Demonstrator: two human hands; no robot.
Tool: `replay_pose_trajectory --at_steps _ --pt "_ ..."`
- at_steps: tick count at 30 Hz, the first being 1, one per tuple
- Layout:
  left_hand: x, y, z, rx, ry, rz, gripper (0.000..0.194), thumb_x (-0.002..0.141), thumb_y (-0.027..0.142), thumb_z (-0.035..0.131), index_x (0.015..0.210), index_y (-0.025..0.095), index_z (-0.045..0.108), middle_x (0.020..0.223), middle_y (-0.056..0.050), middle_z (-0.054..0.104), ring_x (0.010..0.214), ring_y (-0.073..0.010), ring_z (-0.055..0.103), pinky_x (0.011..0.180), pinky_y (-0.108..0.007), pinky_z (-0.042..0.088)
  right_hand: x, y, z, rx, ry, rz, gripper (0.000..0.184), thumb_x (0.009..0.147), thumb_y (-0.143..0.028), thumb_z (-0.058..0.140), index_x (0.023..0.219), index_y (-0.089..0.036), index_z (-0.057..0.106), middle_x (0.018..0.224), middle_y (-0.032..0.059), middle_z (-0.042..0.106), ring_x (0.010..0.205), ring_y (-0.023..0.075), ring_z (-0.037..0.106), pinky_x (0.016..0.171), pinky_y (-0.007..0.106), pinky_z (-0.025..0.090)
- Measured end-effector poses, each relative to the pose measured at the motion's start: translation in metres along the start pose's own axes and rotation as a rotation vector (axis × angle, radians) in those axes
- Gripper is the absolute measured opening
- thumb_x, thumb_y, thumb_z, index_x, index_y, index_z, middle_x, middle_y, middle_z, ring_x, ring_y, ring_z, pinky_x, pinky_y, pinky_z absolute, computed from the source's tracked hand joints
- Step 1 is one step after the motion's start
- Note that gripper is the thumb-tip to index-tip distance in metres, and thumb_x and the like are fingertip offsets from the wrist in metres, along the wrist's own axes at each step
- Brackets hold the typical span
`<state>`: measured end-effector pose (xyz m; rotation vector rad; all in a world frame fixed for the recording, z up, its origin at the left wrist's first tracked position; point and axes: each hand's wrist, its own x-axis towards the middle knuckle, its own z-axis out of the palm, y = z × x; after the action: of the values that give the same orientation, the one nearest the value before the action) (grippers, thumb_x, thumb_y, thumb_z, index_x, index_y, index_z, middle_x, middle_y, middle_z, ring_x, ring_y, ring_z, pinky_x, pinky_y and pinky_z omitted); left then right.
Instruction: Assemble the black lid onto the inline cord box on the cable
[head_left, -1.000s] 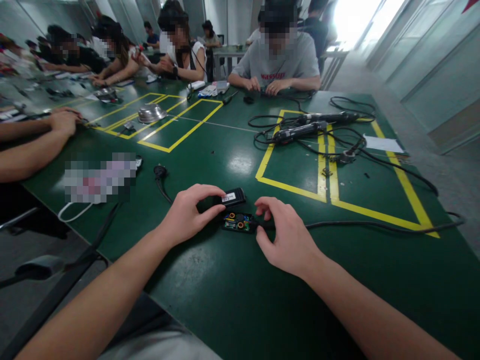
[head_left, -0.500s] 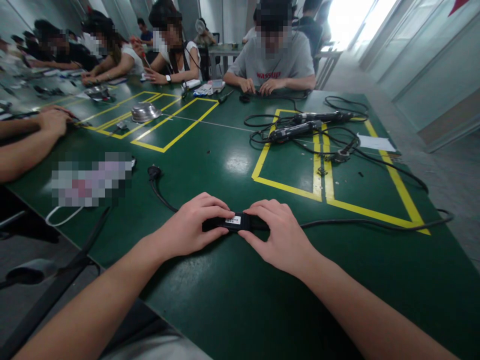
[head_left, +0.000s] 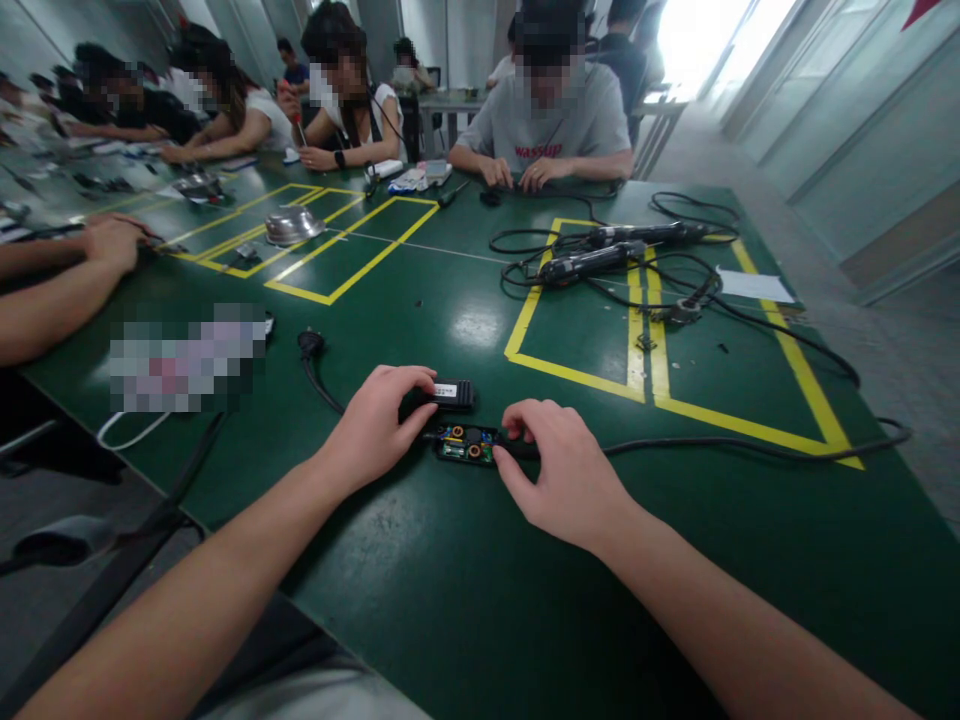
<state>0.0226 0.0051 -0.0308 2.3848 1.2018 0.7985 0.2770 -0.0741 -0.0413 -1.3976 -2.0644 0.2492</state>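
Circuitry [head_left: 474, 437] lies bared in its casing [head_left: 459, 461] on the bench [head_left: 420, 600]; the left hand [head_left: 375, 425] pinches the labelled cover [head_left: 454, 395] just beyond, presumably for access. The half-curled right hand [head_left: 562, 468], perhaps steadying the casing's end, may grip; I can't tell.

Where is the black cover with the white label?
The black cover is mid-frame in the head view, held by the left hand, just beyond the exposed circuit board.

Left hand [head_left: 375, 425] and right hand [head_left: 559, 470] bare, slim-fingered. Left forearm [head_left: 202, 580] and right forearm [head_left: 712, 610] uncovered, tapering to bare wrists. Pale grey, soft-looking cloth [head_left: 322, 692] at lap; garment type unclear.
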Motion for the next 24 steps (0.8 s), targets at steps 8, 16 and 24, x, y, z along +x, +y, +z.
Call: replay_pose_trajectory --at_steps 8,16,24 --pt "-0.007 0.012 -0.012 0.145 -0.065 0.153 0.015 0.105 0.027 0.060 0.100 0.020 0.072 0.118 -0.013 0.074 0.109 -0.0297 0.071 0.097 -0.048 0.059 -0.001 0.000 0.000 0.005 -0.027 -0.044 0.006 0.098 -0.017 0.062 0.099 -0.023 0.063 0.091 0.0067 0.072 0.083 0.0234 0.069 0.074 0.037 0.053" --pt "-0.011 0.031 -0.023 0.294 -0.376 0.099 0.005 0.108 0.024 0.061 0.105 0.023 0.065 0.103 -0.006 0.072 0.088 -0.0249 0.072 0.075 -0.035 0.056 -0.003 0.000 0.001 0.002 -0.070 -0.004 0.005 0.103 -0.021 0.064 0.102 -0.023 0.069 0.097 0.0059 0.077 0.082 0.0214 0.073 0.071 0.035 0.057" --pt "-0.014 0.025 -0.028 0.155 -0.318 0.134 0.013 0.110 0.028 0.057 0.104 0.023 0.067 0.105 -0.006 0.072 0.085 -0.0220 0.073 0.074 -0.032 0.057 -0.003 -0.001 -0.001 0.036 0.025 -0.058 0.011 0.105 -0.021 0.060 0.102 -0.021 0.071 0.098 0.0084 0.077 0.087 0.0232 0.075 0.076 0.037 0.061"
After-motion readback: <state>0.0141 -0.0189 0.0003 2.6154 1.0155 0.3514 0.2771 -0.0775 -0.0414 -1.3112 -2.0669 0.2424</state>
